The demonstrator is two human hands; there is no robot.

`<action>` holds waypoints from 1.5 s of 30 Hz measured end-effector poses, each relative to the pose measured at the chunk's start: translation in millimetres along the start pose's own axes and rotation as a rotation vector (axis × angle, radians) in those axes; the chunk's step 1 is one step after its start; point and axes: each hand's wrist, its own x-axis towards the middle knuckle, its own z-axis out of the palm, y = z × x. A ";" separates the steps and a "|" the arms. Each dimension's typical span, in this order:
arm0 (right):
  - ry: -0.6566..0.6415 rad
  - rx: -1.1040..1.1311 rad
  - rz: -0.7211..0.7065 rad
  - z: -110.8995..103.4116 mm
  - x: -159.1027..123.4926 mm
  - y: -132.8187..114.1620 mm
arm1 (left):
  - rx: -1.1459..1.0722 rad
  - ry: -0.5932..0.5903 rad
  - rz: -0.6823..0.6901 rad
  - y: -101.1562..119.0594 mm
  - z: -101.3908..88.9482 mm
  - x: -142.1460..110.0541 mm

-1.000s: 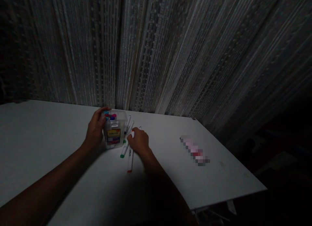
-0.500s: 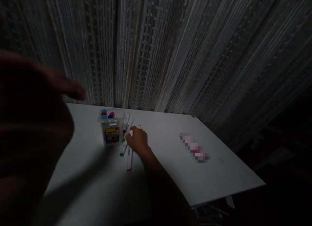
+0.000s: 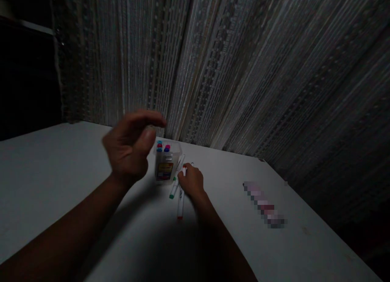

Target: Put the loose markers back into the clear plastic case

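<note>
A clear plastic tub of markers (image 3: 166, 164) with coloured caps stands on the white table (image 3: 55, 172). Beside it on the right lie loose white markers, one with a green cap (image 3: 173, 190) and one with a red cap (image 3: 180, 207). My left hand (image 3: 131, 148) hovers in the air just left of the tub, fingers curved and apart, holding nothing. My right hand (image 3: 191, 180) rests on the table over the loose markers, fingers curled on a white marker.
A curtain of hanging strands (image 3: 231, 71) covers the wall behind the table. A blurred pinkish object (image 3: 264, 204) lies on the table to the right. The room is dim, and dark space lies past the table's right edge.
My left hand let go of the tub, swung up close to the camera, and now hovers open left of the tub. The view shifted left. My right hand stayed on the markers.
</note>
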 end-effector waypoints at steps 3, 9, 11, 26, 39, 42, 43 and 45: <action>0.007 0.000 0.006 -0.1 0.4 -0.4 | -0.003 0.020 -0.066 -26.8 7.3 -3.3; 0.069 0.059 0.024 -11.7 3.0 1.0 | 0.008 -0.082 -0.363 -76.7 5.1 -20.3; 0.161 0.108 0.037 -26.6 4.9 2.8 | -0.034 -0.126 -0.425 -80.0 3.8 -22.2; 0.632 0.238 -0.494 -140.8 49.8 -70.1 | -0.099 -0.253 -0.464 -89.4 -0.5 -22.8; -0.014 0.007 -0.485 -80.8 51.1 -81.7 | -0.184 -0.279 -0.486 -92.8 2.2 -21.8; -0.002 -0.003 -0.442 -79.2 49.0 -83.0 | -0.168 -0.278 -0.486 -92.5 2.2 -22.0; -0.003 -0.015 -0.437 -79.0 48.4 -83.6 | -0.161 -0.277 -0.488 -92.4 2.1 -22.2; -0.014 -0.048 -0.445 -78.6 47.5 -84.6 | -0.150 -0.272 -0.490 -92.2 1.8 -22.7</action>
